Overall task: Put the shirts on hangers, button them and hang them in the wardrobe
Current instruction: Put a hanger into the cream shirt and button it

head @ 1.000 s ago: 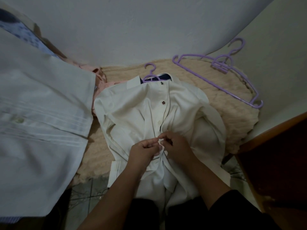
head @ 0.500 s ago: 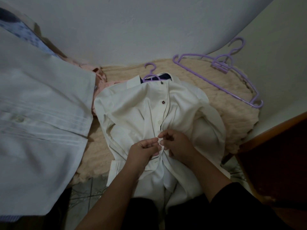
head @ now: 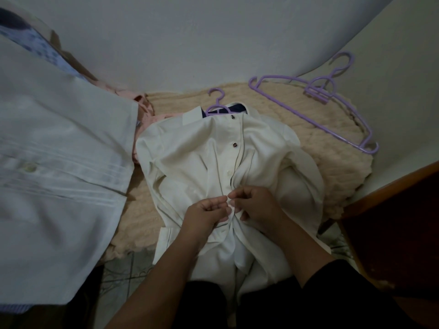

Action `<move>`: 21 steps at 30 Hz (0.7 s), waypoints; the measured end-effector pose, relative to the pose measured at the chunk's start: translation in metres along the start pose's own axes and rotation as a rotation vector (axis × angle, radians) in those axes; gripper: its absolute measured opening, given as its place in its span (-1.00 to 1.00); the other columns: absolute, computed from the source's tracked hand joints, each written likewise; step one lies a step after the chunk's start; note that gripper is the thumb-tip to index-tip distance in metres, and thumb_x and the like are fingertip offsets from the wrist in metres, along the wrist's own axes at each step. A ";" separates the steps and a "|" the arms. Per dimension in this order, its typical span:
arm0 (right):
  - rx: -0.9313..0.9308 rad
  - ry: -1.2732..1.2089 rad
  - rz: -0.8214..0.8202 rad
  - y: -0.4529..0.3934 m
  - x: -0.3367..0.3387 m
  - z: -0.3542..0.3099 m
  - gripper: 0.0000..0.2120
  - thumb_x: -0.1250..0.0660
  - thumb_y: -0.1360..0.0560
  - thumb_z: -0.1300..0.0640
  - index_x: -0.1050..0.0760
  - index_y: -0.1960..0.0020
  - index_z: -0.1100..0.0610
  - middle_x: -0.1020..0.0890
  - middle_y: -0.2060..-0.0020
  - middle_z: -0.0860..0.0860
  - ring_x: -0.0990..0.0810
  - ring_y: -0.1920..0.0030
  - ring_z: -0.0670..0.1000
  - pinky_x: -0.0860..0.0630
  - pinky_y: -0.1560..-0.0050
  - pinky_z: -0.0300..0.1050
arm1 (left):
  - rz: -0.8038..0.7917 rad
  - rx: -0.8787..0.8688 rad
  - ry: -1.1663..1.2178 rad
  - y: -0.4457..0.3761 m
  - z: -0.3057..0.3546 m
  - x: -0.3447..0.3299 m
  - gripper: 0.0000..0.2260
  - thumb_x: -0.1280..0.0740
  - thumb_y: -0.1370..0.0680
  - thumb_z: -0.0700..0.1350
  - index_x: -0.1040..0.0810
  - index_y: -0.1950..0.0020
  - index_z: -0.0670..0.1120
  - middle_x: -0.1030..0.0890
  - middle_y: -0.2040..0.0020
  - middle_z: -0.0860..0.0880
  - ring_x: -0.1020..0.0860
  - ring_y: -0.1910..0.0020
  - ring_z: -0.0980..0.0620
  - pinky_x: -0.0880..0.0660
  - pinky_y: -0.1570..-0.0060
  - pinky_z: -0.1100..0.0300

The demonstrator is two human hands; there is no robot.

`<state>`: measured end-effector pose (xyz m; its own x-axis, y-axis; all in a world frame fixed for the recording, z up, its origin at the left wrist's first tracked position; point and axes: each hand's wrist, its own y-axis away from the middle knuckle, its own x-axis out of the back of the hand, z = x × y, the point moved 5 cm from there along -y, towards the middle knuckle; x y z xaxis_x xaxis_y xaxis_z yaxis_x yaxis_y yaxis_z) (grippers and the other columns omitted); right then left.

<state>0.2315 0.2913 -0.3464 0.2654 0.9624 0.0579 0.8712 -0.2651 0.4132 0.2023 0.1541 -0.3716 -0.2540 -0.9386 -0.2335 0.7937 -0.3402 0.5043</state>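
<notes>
Two hands, left hand [head: 209, 213] and right hand [head: 255, 203], pinching the placket of a cream long-sleeved cotton shirt [head: 190, 162], already on a lilac plastic hanger [head: 216, 104], flat on a beige knitted blanket [head: 332, 150]. Upper buttons seemingly fastened, lower ones open; spare lilac hangers [head: 316, 115] waiting; hanging left. Button under fingertips hidden; wardrobe unseen; a pale shirt [head: 59, 162] cut off at left.

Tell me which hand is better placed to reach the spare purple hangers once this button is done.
Right. The right hand is on the side where the spare purple hangers lie, with bare blanket between. The left hand would have to cross the cream shirt. Both hands now pinch its placket.
</notes>
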 end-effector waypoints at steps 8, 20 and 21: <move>-0.039 -0.061 0.017 0.005 0.002 0.000 -0.85 -0.34 -0.45 0.37 -0.60 0.17 0.16 -0.57 0.41 0.10 -0.51 0.45 -0.07 -0.52 0.35 -0.29 | 0.022 -0.028 -0.043 0.002 0.002 0.000 -0.92 -0.45 -0.45 -0.26 -0.67 0.08 -0.24 -0.66 0.21 -0.22 -0.59 0.28 0.02 -0.57 0.16 0.23; -0.046 -0.057 0.005 0.009 0.002 -0.011 -0.88 -0.38 -0.43 0.38 -0.60 0.16 0.18 -0.54 0.53 0.03 -0.48 0.53 -0.10 -0.47 0.47 -0.29 | 0.001 0.054 -0.082 -0.001 0.012 -0.001 -0.91 -0.36 -0.52 -0.26 -0.61 0.14 -0.25 -0.62 0.33 -0.15 -0.59 0.38 0.07 -0.55 0.34 0.31; -0.036 -0.036 0.002 0.008 0.003 -0.015 -0.89 -0.38 -0.43 0.38 -0.60 0.16 0.19 -0.53 0.54 0.03 -0.46 0.55 -0.11 -0.43 0.50 -0.30 | -0.010 0.082 -0.049 -0.002 0.014 -0.002 -0.91 -0.35 -0.53 -0.25 -0.60 0.13 -0.26 -0.61 0.33 -0.14 -0.59 0.40 0.09 -0.54 0.36 0.32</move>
<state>0.2335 0.2926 -0.3294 0.2827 0.9589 0.0263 0.8554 -0.2644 0.4454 0.1937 0.1556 -0.3608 -0.2897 -0.9361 -0.1992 0.7433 -0.3512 0.5693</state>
